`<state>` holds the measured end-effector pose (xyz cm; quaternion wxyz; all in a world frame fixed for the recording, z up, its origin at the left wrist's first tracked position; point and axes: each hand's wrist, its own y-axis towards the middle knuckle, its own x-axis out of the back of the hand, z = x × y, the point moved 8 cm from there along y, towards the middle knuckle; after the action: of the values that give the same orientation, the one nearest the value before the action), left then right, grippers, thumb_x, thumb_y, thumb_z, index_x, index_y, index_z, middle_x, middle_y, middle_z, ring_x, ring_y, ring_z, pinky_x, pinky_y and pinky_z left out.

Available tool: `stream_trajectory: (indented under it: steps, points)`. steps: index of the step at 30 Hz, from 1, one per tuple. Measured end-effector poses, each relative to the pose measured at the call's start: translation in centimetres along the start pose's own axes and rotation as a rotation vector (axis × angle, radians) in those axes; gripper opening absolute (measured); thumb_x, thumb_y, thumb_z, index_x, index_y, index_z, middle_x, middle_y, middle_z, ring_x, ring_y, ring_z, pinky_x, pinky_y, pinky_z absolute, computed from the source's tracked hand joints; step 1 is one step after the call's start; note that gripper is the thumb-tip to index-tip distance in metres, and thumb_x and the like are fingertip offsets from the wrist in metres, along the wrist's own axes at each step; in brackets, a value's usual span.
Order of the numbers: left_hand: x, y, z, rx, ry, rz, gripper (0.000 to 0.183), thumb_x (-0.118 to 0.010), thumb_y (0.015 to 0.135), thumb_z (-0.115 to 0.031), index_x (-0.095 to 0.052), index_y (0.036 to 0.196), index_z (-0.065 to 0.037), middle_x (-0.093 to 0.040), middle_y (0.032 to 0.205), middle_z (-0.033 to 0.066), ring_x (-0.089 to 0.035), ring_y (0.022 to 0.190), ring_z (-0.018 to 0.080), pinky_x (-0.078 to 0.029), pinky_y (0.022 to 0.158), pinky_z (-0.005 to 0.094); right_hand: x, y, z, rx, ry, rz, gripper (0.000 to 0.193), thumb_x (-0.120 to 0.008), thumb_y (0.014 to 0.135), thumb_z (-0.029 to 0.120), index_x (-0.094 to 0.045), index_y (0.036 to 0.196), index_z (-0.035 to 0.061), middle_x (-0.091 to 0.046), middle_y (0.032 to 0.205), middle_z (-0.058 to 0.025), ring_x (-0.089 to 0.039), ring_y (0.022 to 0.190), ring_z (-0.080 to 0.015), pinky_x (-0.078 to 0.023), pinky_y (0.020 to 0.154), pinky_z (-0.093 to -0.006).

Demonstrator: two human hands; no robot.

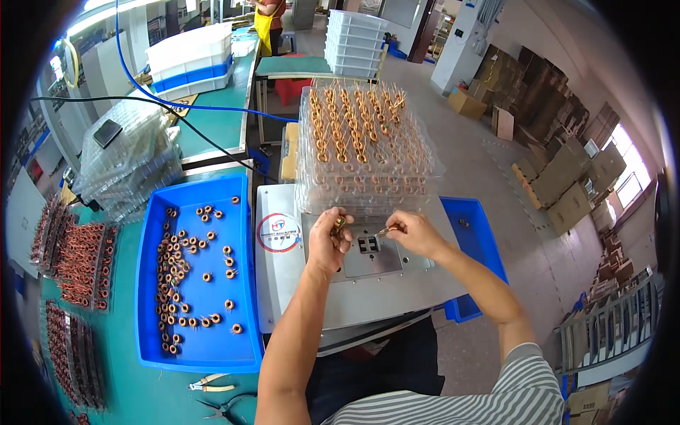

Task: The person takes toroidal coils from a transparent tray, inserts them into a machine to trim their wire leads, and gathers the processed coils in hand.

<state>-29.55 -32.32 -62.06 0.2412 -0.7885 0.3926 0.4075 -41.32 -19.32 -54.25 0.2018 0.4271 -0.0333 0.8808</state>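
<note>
My left hand (329, 242) is closed around copper-wound ring coils (339, 224), partly hidden by its fingers. To its right, my right hand (416, 232) pinches a small coil (384, 231) whose thin wire leads point toward the left hand. Both hands hover over a grey metal machine top (297, 294), beside a small plate with dark square openings (368, 245). Just beyond the hands stands a stack of clear plastic trays (312, 177), its top one filled with rows of coils (354, 127). At the left, a blue bin (202, 354) contains many loose ring coils (173, 269).
Another blue bin (474, 241) sits below the machine's right side. Pliers (225, 409) and cutters (211, 383) lie on the green table at the near left. Trays of red coils (86, 265) fill its left edge. Someone in a yellow apron (264, 30) stands far back.
</note>
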Motion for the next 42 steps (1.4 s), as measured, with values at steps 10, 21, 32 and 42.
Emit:
stream_trajectory:
  steps: [10, 21, 32, 42]
  points:
    - [0.1, -0.8, -0.1, 0.004, 0.048, -0.041, 0.020, -0.052, 0.095, -0.025, -0.055, 0.101, -0.006, -0.062, 0.086, 0.0077, -0.053, 0.054, 0.0123, -0.033, 0.037, 0.0200, -2.9, 1.2, 0.5, 0.138, -0.105, 0.012, 0.018, -0.070, 0.081, 0.008, -0.063, 0.094, -0.0017, -0.067, 0.083, -0.0138, -0.066, 0.076, -0.0226, -0.052, 0.068, -0.0341]
    - [0.4, -0.7, -0.1, 0.032, 0.030, -0.054, 0.017, -0.059, 0.092, -0.022, -0.057, 0.099, -0.007, -0.062, 0.084, 0.0063, -0.054, 0.051, 0.0132, -0.035, 0.037, 0.0221, -3.2, 1.9, 1.1, 0.165, -0.173, 0.062, 0.018, -0.069, 0.078, 0.009, -0.065, 0.093, -0.0012, -0.067, 0.086, -0.0184, -0.066, 0.080, -0.0323, -0.051, 0.071, -0.0396]
    - [0.3, -0.6, 0.1, 0.040, 0.046, -0.062, 0.016, -0.058, 0.093, -0.021, -0.058, 0.099, -0.007, -0.062, 0.083, 0.0060, -0.054, 0.051, 0.0130, -0.034, 0.037, 0.0224, -3.4, 1.6, 1.0, 0.230, -0.257, 0.021, 0.017, -0.071, 0.078, 0.008, -0.067, 0.091, -0.0001, -0.067, 0.084, -0.0166, -0.066, 0.076, -0.0300, -0.051, 0.068, -0.0391]
    - [0.4, -0.7, 0.2, 0.046, 0.059, -0.073, 0.015, -0.058, 0.093, -0.021, -0.058, 0.099, -0.007, -0.062, 0.084, 0.0057, -0.053, 0.052, 0.0125, -0.034, 0.039, 0.0220, -5.8, 1.8, 1.3, 0.298, -0.267, 0.166, 0.012, -0.066, 0.081, 0.007, -0.067, 0.093, 0.0034, -0.062, 0.086, -0.0166, -0.062, 0.087, -0.0356, -0.050, 0.075, -0.0438]
